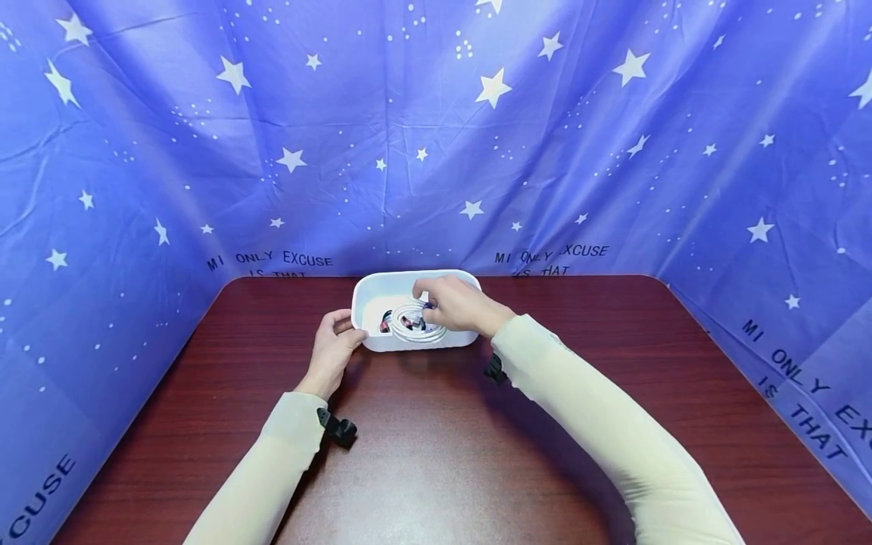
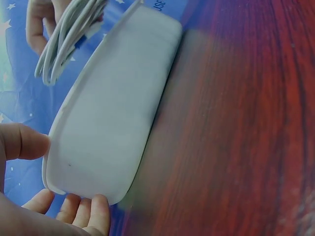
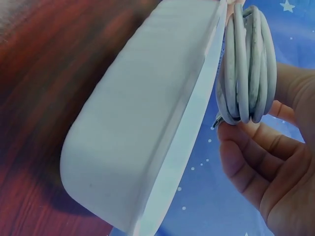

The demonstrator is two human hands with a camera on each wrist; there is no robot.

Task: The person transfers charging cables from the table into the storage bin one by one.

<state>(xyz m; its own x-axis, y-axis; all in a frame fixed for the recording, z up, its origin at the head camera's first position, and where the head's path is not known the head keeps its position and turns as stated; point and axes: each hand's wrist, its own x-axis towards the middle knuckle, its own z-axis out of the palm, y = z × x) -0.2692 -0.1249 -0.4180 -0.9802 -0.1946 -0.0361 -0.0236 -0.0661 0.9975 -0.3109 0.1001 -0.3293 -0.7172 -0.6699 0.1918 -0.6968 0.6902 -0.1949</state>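
Note:
A white, rounded rectangular box (image 1: 381, 344) stands at the far side of the table. My left hand (image 1: 332, 350) grips its left end; in the left wrist view the thumb (image 2: 27, 141) lies at the rim and the other fingers touch the end wall. Over the box opening, my right hand (image 1: 458, 303) holds a coiled white cable (image 3: 253, 69) by its loops. The coil hangs above the rim in both wrist views, with a small metal plug end showing below it.
Small dark and red items (image 1: 385, 322) show inside the box. The brown wooden table (image 1: 422, 462) reaches a blue star-printed curtain (image 1: 388, 189), which hangs close behind the box and along both sides.

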